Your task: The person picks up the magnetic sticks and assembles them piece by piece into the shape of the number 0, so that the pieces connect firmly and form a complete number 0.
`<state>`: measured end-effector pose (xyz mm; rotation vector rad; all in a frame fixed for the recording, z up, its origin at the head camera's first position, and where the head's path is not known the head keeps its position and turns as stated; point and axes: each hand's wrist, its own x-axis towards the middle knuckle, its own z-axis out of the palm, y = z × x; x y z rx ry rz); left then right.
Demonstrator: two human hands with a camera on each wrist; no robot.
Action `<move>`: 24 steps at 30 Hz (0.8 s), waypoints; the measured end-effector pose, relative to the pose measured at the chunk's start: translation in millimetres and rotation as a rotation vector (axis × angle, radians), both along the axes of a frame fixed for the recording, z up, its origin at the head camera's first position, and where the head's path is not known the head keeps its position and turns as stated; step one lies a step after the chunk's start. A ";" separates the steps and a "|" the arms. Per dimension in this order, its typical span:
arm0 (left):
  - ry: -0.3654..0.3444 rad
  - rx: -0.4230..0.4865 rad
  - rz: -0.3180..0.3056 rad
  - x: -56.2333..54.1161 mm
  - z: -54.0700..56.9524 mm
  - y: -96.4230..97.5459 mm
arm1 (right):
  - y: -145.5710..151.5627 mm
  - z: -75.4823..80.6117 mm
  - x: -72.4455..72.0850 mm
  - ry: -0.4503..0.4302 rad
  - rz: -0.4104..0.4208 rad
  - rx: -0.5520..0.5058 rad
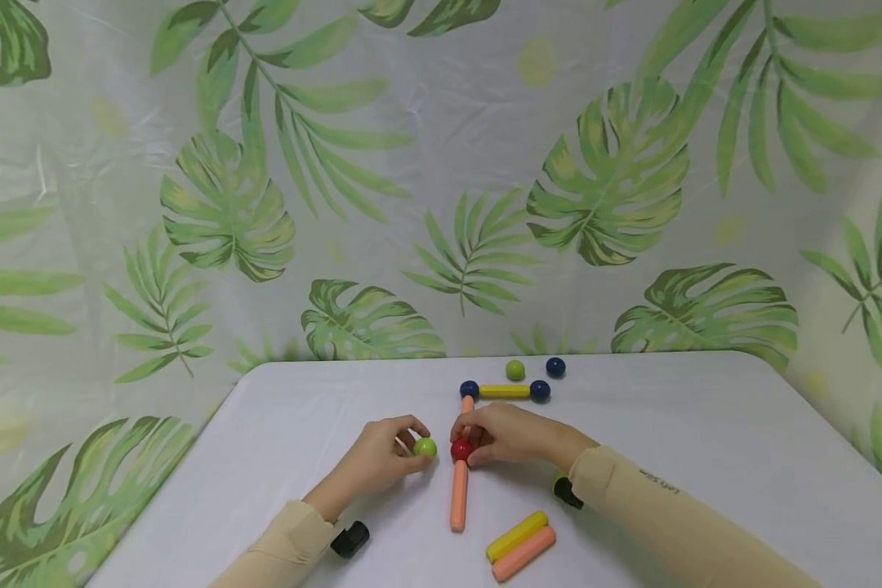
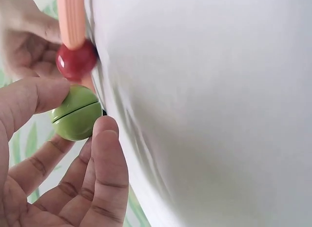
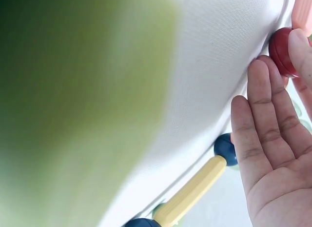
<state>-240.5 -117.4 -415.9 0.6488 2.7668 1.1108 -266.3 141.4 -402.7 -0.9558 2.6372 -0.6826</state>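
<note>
My left hand pinches a glossy green ball between thumb and fingertips; a thin dark seam runs around it. Just to its right, my right hand grips a red ball with thumb and fingers, as the right wrist view also shows. One orange stick runs from the red ball towards me. Another orange stick, partly hidden by the right hand, leads away to a navy ball. From there a yellow stick reaches right to a second navy ball.
Behind the joined pieces lie a loose green ball and a loose navy ball. Nearer me, a yellow stick and an orange stick lie side by side. A leaf-print curtain hangs behind the white table.
</note>
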 end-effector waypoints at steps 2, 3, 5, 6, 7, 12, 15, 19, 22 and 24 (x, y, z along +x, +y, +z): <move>-0.002 0.005 -0.025 6.6 0.3 -0.3 | -0.2 0.2 0.4 0.006 0.003 0.003; -0.002 0.005 -0.040 9.9 0.7 -0.5 | -0.4 0.4 0.6 0.010 0.004 0.005; -0.003 0.001 -0.065 16.1 0.9 -0.8 | -0.6 1.2 1.0 0.013 0.005 0.009; -0.003 0.000 -0.077 19.2 1.1 -1.0 | -0.6 1.6 1.2 0.015 0.005 0.011; -0.005 -0.002 -0.087 22.2 1.2 -1.2 | -0.7 1.8 1.4 0.016 0.005 0.014; -0.029 -0.006 -0.107 34.0 1.6 -2.8 | -0.9 1.5 1.0 0.018 0.001 0.020; -0.040 -0.005 -0.114 39.3 0.2 -3.7 | -0.8 0.3 0.3 0.020 0.001 0.020; -0.050 0.012 -0.132 46.2 -2.3 -4.3 | -0.2 -1.8 -1.7 0.020 0.005 0.016; -0.057 0.029 -0.142 51.2 -3.7 -4.9 | 0.5 -2.6 -2.8 0.023 0.013 0.011; -0.068 0.038 -0.147 54.1 -4.4 -5.4 | 0.8 -3.0 -3.4 0.023 0.018 0.008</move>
